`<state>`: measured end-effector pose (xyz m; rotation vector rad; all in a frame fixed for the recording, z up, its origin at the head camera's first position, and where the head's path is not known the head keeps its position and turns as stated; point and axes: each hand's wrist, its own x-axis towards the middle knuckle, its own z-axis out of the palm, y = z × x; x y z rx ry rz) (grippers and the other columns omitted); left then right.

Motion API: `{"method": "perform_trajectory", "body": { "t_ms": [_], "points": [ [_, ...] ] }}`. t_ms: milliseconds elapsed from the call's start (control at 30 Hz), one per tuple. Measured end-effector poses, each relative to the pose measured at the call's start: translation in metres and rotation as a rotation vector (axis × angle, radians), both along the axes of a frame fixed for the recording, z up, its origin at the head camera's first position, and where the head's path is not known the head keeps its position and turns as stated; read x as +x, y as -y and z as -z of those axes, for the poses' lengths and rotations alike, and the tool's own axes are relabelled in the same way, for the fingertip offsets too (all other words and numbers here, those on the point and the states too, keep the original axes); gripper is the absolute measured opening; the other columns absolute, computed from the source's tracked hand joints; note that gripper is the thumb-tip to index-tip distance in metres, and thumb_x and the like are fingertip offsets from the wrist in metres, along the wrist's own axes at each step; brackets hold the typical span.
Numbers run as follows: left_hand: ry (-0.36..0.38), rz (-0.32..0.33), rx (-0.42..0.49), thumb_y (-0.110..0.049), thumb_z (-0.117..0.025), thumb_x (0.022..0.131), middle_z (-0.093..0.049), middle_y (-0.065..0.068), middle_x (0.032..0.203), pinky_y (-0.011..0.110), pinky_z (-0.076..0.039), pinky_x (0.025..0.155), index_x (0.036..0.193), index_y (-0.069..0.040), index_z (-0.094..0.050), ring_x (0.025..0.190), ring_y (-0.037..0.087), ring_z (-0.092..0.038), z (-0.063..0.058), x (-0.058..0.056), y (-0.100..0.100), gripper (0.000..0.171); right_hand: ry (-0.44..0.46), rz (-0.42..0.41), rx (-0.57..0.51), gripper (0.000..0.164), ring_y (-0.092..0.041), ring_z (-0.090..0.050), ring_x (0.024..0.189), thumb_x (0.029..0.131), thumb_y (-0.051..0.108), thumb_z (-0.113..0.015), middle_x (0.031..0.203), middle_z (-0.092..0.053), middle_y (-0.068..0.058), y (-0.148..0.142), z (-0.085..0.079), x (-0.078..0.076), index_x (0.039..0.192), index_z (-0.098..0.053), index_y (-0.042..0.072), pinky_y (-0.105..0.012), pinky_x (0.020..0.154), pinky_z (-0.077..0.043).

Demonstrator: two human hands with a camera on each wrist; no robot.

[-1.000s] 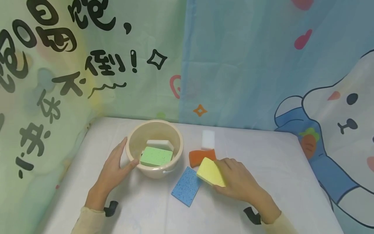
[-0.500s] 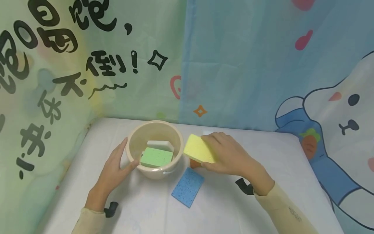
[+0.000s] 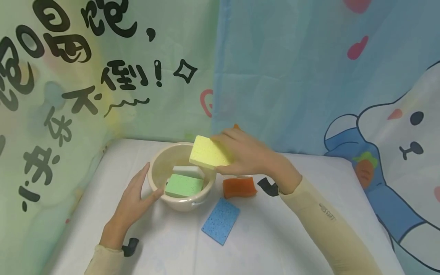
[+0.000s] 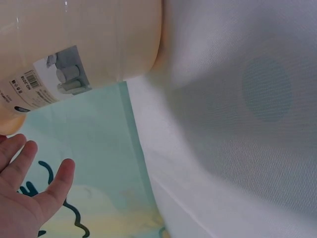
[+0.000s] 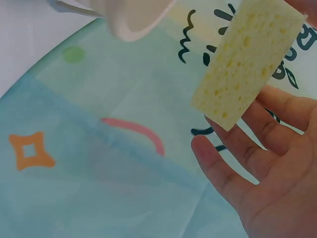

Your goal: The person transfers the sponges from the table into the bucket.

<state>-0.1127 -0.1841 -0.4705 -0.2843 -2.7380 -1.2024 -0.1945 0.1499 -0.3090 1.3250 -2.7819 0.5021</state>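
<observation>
A yellow sponge (image 3: 209, 152) is held up over the right rim of a cream bucket (image 3: 184, 204), pinched between the thumb and fingers of my right hand (image 3: 244, 152). In the right wrist view, the pores of the yellow sponge (image 5: 250, 62) show along its side. Inside the bucket lie a green sponge (image 3: 183, 186) and a white block (image 3: 188, 171). My left hand (image 3: 132, 202) rests at the bucket's left side, its fingers spread and fairly straight. From the left wrist, a printed label shows on the bucket wall (image 4: 99, 29).
Just right of the bucket, an orange sponge (image 3: 239, 187) lies on the white tablecloth (image 3: 268, 236). A flat blue sponge (image 3: 221, 221) lies nearer the front. Behind the orange one, a white piece is mostly hidden by my right hand. A printed curtain (image 3: 275, 76) hangs behind the table.
My right hand has lifted the yellow sponge from beside the blue and orange ones and carried it left and back to the bucket's rim. The left hand has stayed in place.
</observation>
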Motion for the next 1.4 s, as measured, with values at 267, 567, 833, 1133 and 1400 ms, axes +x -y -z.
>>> {"method": "perform_trajectory", "body": {
  "t_ms": [267,567,833,1133,1400],
  "points": [
    [0.002,0.0,0.01,-0.038,-0.069,0.093,-0.028,0.013,0.161,0.064,-0.028,0.112,0.161,-0.014,-0.021,0.146,0.037,-0.027,0.002,-0.001,0.0,0.086,0.1,-0.032,0.06,0.07,-0.016,-0.05,0.102,0.082,0.044,-0.075,0.12,-0.057,-0.001,0.044,-0.007,-0.018,0.139,-0.056,0.01,-0.032,0.083,-0.046],
    [0.018,0.004,0.015,-0.042,-0.068,0.094,-0.027,0.013,0.162,0.065,-0.026,0.112,0.162,-0.017,-0.019,0.146,0.037,-0.025,0.003,-0.001,0.004,0.087,0.124,-0.084,0.283,0.064,-0.017,-0.052,0.099,0.083,0.047,-0.073,0.111,-0.057,0.0,0.093,0.001,-0.038,0.133,-0.059,0.009,-0.03,0.084,-0.047],
    [0.027,0.008,0.015,-0.044,-0.067,0.094,-0.025,0.012,0.162,0.063,-0.026,0.113,0.162,-0.019,-0.017,0.147,0.037,-0.024,0.004,-0.001,0.005,0.088,0.186,-0.098,0.467,0.062,-0.015,-0.053,0.103,0.081,0.049,-0.074,0.115,-0.058,0.001,0.122,0.017,-0.045,0.13,-0.06,0.013,-0.031,0.088,-0.048],
    [0.026,0.013,0.019,-0.045,-0.068,0.094,-0.025,0.01,0.163,0.062,-0.026,0.114,0.162,-0.02,-0.017,0.147,0.034,-0.024,0.002,0.0,0.005,0.089,0.258,-0.104,0.488,0.072,-0.017,-0.054,0.112,0.083,0.045,-0.075,0.125,-0.059,-0.003,0.128,0.038,-0.045,0.146,-0.048,0.023,-0.035,0.099,-0.046],
    [0.015,0.019,0.026,-0.047,-0.067,0.094,-0.025,0.01,0.163,0.061,-0.026,0.114,0.162,-0.017,-0.018,0.147,0.034,-0.024,0.001,0.0,0.004,0.089,0.271,-0.093,0.469,0.072,-0.015,-0.053,0.112,0.083,0.047,-0.075,0.125,-0.058,0.0,0.133,0.038,-0.043,0.147,-0.047,0.029,-0.034,0.097,-0.046]
  ]
}}
